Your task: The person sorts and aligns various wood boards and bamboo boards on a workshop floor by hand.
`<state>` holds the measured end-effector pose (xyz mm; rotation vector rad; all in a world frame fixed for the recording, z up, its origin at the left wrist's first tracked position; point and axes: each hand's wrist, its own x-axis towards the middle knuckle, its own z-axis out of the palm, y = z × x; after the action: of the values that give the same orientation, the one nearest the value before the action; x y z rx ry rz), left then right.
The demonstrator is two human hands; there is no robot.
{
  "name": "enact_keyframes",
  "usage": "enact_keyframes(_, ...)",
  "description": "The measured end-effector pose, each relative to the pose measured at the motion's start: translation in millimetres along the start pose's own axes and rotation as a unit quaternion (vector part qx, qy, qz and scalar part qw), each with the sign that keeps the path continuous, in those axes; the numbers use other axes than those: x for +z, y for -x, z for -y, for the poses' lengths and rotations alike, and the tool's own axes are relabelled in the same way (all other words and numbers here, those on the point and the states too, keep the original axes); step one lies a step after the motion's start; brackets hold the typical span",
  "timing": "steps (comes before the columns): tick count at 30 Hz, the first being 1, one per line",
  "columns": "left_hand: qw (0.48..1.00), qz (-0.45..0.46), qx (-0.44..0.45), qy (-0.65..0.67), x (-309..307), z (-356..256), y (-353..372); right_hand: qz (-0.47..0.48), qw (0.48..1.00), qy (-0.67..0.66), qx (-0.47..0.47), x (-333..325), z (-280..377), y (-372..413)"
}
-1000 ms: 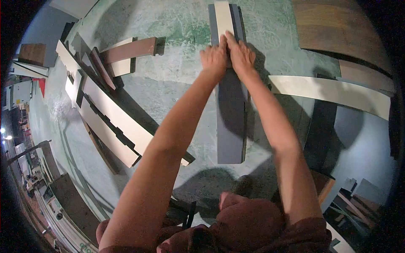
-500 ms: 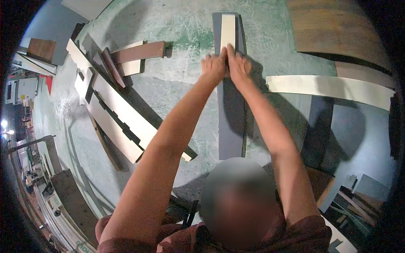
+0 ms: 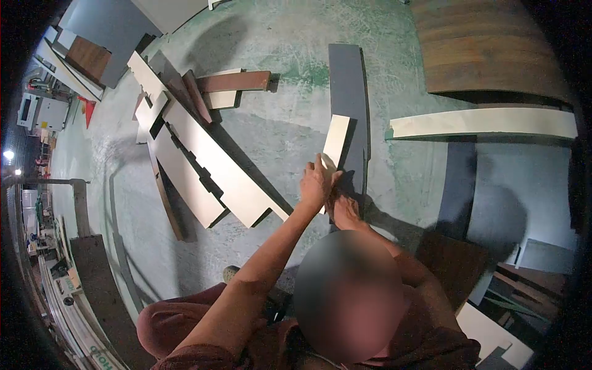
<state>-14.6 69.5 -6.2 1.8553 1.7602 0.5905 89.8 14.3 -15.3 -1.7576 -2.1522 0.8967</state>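
A narrow cream strip of board (image 3: 337, 137) lies slantwise over a long grey board (image 3: 346, 83) on the floor. Its far end points away from me and its near part runs under my hands. My left hand (image 3: 313, 186) is closed on the strip's left side, with fingers bent over its edge. Close against it, my right hand (image 3: 345, 208) is closed around the near part of the same strip, above the grey board. Some of its fingers are hidden behind the strip and the left hand.
Several long cream boards (image 3: 209, 160) lie crosswise on the left, beside a brown strip (image 3: 237, 81). To the right are a cream plank (image 3: 481, 123), a wood-grain panel (image 3: 487, 49) and a grey-blue panel (image 3: 505, 179). Machine parts and rails (image 3: 74, 314) line the far left.
Both hands have drawn back toward my body, and the cream strip has come with them. It was lined up along the grey board and is now tilted across its left edge.
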Motion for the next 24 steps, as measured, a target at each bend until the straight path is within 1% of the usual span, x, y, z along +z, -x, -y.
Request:
enact_keyframes(1, 0.998, 0.017, -0.034, -0.050, -2.2, -7.4, -2.2, -0.028, 0.996, -0.045, -0.067, 0.3, -0.8, 1.8)
enact_keyframes(2, 0.992, 0.033, -0.067, -0.099, -5.4, -14.0, -4.7, -0.030, 0.996, -0.045, -0.068, -3.1, -1.5, 2.4)
enact_keyframes(4, 0.991, 0.031, -0.073, -0.107, -1.3, -6.0, -7.2, 0.165, 0.985, -0.011, -0.038, -17.5, 1.2, -0.3)
enact_keyframes(5, 0.991, 0.017, -0.106, -0.085, 1.0, -1.0, -7.8, 0.035, 0.996, -0.066, -0.045, -17.7, -0.7, -0.8)
enact_keyframes(6, 0.988, 0.004, -0.140, -0.062, 4.2, 4.6, -8.2, -0.078, 0.990, -0.079, -0.085, -18.7, -7.0, -8.6)
enact_keyframes(7, 0.990, -0.018, -0.137, -0.020, 2.0, 13.2, -7.4, -0.184, 0.976, -0.098, -0.064, -24.3, -10.1, -17.7)
enact_keyframes(8, 0.991, -0.056, -0.122, -0.027, 0.3, 21.6, -2.1, -0.213, 0.975, -0.056, -0.023, -34.7, -18.9, -25.7)
enact_keyframes(10, 0.989, -0.059, -0.118, 0.059, -13.7, 40.5, 11.1, -0.222, 0.971, 0.020, 0.082, -53.4, -26.1, -47.6)
enact_keyframes(11, 0.979, -0.044, -0.163, 0.110, -22.1, 45.4, 18.8, -0.177, 0.973, -0.002, 0.150, -52.7, -34.6, -64.1)
enact_keyframes(12, 0.965, -0.029, -0.209, 0.158, -31.1, 47.4, 26.9, -0.159, 0.972, 0.007, 0.171, -60.9, -31.1, -74.7)
enact_keyframes(13, 0.961, -0.043, -0.213, 0.172, -44.1, 40.2, 35.3, -0.141, 0.971, 0.015, 0.193, -66.8, -23.3, -85.4)
enact_keyframes(14, 0.957, -0.054, -0.217, 0.185, -55.9, 34.9, 43.4, -0.138, 0.968, 0.005, 0.209, -59.1, -22.6, -99.9)
enact_keyframes(15, 0.960, -0.059, -0.196, 0.193, -61.1, 41.7, 51.9, -0.134, 0.964, -0.005, 0.229, -51.2, -22.0, -112.8)
enact_keyframes(16, 0.962, -0.057, -0.176, 0.202, -65.2, 50.3, 59.6, -0.094, 0.964, 0.004, 0.249, -56.1, -17.1, -120.6)
enact_keyframes(17, 0.970, -0.070, -0.168, 0.160, -64.9, 62.5, 65.7, -0.134, 0.958, 0.023, 0.253, -46.8, -19.2, -127.7)
enact_keyframes(18, 0.977, -0.080, -0.156, 0.122, -62.2, 72.7, 66.0, -0.153, 0.958, 0.004, 0.241, -43.6, -19.2, -128.5)
enact_keyframes(19, 0.967, -0.061, -0.186, 0.162, -66.4, 74.2, 63.1, -0.153, 0.956, 0.022, 0.248, -46.3, -15.7, -126.3)
enact_keyframes(20, 0.954, -0.046, -0.219, 0.199, -70.4, 69.0, 59.2, -0.177, 0.951, 0.028, 0.252, -35.9, -22.7, -132.3)
enact_keyframes(21, 0.951, -0.047, -0.202, 0.230, -75.6, 54.0, 57.9, -0.144, 0.948, 0.036, 0.281, -43.9, -15.8, -131.5)
enact_keyframes(22, 0.945, -0.054, -0.189, 0.261, -80.2, 44.0, 58.4, -0.172, 0.949, 0.032, 0.264, -25.0, -27.8, -143.7)
enact_keyframes(24, 0.950, -0.056, -0.163, 0.260, -82.0, 46.8, 59.5, -0.162, 0.946, 0.023, 0.279, -37.4, -21.5, -141.8)
